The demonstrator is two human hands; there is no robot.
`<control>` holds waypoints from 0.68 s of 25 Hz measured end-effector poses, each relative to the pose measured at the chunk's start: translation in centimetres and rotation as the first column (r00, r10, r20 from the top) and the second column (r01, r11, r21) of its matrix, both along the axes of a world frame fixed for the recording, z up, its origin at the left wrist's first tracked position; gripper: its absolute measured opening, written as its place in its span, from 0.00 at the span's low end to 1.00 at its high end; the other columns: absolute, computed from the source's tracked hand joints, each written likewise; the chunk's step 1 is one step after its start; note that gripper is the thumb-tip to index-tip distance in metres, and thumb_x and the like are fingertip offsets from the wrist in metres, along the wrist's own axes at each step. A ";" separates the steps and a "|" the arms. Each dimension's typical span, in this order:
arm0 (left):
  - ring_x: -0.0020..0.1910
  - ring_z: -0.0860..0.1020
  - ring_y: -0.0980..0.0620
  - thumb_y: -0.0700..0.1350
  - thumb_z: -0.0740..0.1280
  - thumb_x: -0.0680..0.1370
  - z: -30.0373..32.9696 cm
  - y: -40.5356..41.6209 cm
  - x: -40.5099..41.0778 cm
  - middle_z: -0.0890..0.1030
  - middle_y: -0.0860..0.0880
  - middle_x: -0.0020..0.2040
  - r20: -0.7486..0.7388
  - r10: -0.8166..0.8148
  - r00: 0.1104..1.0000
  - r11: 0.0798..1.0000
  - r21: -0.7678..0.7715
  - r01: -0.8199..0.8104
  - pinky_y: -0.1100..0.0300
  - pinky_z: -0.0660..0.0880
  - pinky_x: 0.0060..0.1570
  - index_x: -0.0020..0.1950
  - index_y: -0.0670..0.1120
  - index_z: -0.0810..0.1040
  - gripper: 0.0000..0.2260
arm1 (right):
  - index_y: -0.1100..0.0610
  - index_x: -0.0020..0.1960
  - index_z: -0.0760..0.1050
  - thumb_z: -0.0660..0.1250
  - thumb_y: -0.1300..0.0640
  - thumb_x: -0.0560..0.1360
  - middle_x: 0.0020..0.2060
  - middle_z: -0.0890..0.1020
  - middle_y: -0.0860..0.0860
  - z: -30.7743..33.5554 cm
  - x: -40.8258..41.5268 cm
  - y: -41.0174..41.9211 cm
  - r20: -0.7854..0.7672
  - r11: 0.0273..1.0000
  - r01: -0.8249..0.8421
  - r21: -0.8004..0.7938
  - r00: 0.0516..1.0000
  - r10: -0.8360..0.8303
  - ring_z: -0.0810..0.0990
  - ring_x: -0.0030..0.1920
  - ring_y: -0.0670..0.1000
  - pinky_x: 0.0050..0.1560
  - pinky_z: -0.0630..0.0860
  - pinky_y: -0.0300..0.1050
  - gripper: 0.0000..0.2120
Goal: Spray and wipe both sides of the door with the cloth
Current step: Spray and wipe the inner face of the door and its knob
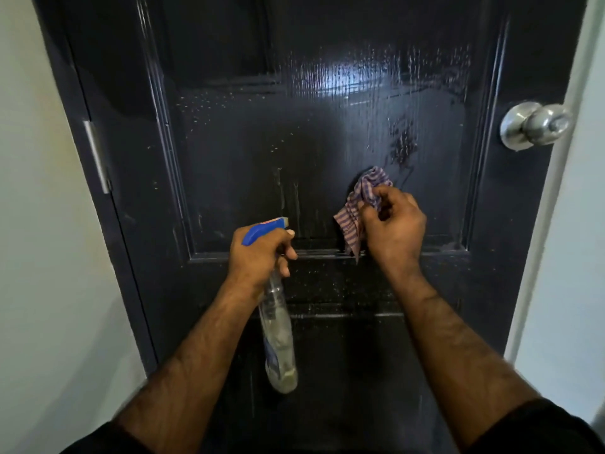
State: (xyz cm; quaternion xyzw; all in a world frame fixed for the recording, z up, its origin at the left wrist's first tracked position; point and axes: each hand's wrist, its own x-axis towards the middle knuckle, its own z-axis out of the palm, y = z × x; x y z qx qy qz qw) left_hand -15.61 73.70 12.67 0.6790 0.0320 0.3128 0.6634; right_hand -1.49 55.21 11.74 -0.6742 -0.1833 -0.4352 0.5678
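Head view: I read the door (pixel 229 142) as wet, streaks up-right of cloth (pixel 360 204).
Right hand (pixel 393 224): pinches cloth, probably touching panel.
Left hand (pixel 258 253): grips bottle (pixel 278 339).

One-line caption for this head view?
Left hand grips spray bottle, right hand holds striped cloth at wet dark door.

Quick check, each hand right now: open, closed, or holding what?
Left hand: grips the clear plastic spray bottle with the blue trigger head.
Right hand: pinches the crumpled purple-and-pink striped cloth.
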 end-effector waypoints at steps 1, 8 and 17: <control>0.22 0.72 0.48 0.39 0.70 0.79 0.1 0.0 -0.1 0.81 0.40 0.33 -0.002 -0.011 1.000 1.000 -0.017 0.011 0.60 0.70 0.25 0.43 0.35 0.80 0.08 | 0.53 0.61 0.85 0.77 0.56 0.74 0.50 0.82 0.52 -0.1 -0.2 0.1 0.010 1.000 0.002 -0.007 1.000 -0.002 0.82 0.46 0.53 0.52 0.83 0.56 0.16; 0.22 0.75 0.47 0.40 0.70 0.79 5.0 -1.1 3.3 0.81 0.40 0.31 0.017 -0.142 0.990 0.990 -0.007 0.142 0.60 0.71 0.26 0.36 0.39 0.79 0.12 | 0.54 0.63 0.83 0.74 0.54 0.77 0.54 0.78 0.55 2.6 0.4 -0.4 0.282 0.953 0.256 -0.162 0.938 -0.204 0.79 0.52 0.57 0.52 0.80 0.56 0.15; 0.26 0.81 0.43 0.38 0.71 0.78 10.2 -2.1 7.7 0.82 0.35 0.34 0.082 -0.258 0.963 0.964 -0.036 0.262 0.60 0.72 0.26 0.45 0.37 0.82 0.05 | 0.61 0.62 0.85 0.72 0.56 0.81 0.64 0.79 0.62 4.9 3.8 -1.9 0.502 0.873 0.475 -0.111 0.785 -0.363 0.79 0.61 0.64 0.58 0.78 0.67 0.13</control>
